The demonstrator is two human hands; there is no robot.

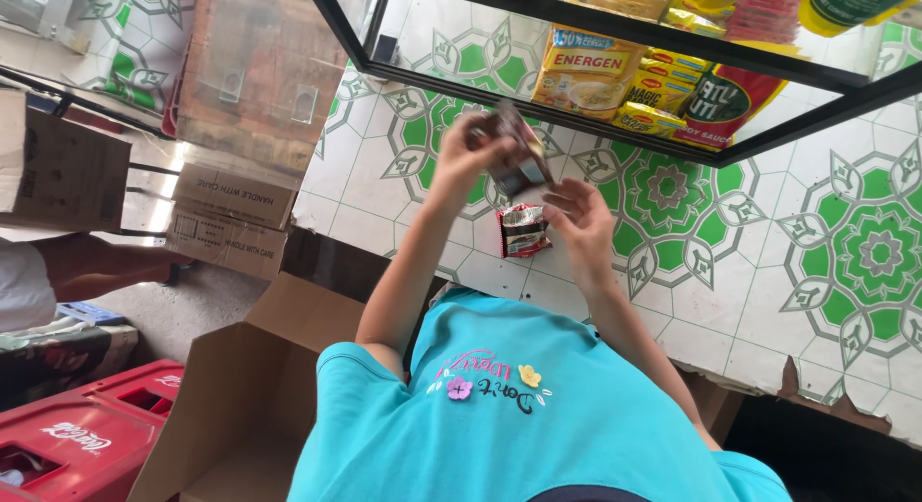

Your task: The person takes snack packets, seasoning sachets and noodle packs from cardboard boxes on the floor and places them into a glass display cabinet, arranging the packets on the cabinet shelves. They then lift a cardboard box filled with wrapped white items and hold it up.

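Head camera looks down over a turquoise shirt [538, 416], both arms lifted out in front over the green-patterned tiled bench [864, 252]. The left hand [471, 156] has its grip clenched on a strip of dark foil sachets [519, 146], pinched by the upper end so the packets dangle and fold beneath the fingers. The right hand [581, 219] sits just below and to the side, fingers curled, half open, at the strip's lower edge; whether it pinches the foil or only brushes it, I cannot tell.

Another sachet [523, 231], dark with red and white print, lies loose on the bench between the two forearms, near the bench's near edge, apart from both hands.

By the look of them, these packets are light and floppy, a thin crinkled film with something soft or powdery inside. The glossy foil looks slippery on its flat faces, so the crimped end seams are likely the safest place to pinch; squeezing the belly risks a slide or a burst seam. Joined packets would tear at the seam between them, so a hold close on either side of that line makes sense.

Beyond the hands, a black-framed glass shelf [615, 103] carries yellow cereal-drink packs [586, 74], small seasoning packets and a red sauce pouch [730, 103]. On the floor side stand an open cardboard box [240, 396], a red bottle crate [86, 440] and stacked cartons [230, 219].
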